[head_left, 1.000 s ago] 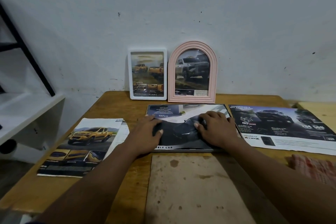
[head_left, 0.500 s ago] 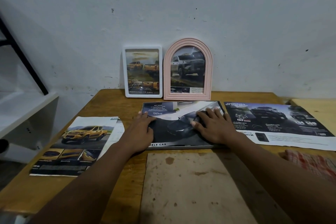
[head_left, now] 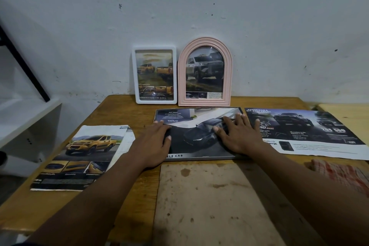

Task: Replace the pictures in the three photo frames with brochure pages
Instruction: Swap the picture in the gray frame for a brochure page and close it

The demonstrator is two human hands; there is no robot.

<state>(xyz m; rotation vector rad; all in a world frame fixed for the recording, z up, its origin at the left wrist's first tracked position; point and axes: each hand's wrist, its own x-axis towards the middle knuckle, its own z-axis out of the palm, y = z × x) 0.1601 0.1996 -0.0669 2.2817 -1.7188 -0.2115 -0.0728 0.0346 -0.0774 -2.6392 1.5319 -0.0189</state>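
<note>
1. Head view: a grey frame (head_left: pixel 199 157) is lying flat on the wooden table (head_left: pixel 123 110), with a dark car brochure page (head_left: pixel 197 136) lying in it, bulging slightly through the middle.
2. The left hand (head_left: pixel 153 142) is pressing palm-down on the page's left part, fingers spread flat and gripping nothing.
3. The right hand (head_left: pixel 237 136) is lying flat on the page's right part in the same way, fingers splayed, nothing held.
4. Behind the frame, a white frame (head_left: pixel 154 75) and a pink arched frame (head_left: pixel 205 72) are standing side by side, leaning against the wall (head_left: pixel 199 6), each showing a truck picture.
5. A yellow-truck brochure page (head_left: pixel 79 156) is lying at the table's left, and a dark spread (head_left: pixel 303 132) is lying at the right, just beside the grey frame.
6. A checked cloth (head_left: pixel 343 173) is sitting near the right edge, and a pale stained board (head_left: pixel 209 201) is lying between the forearms.
</note>
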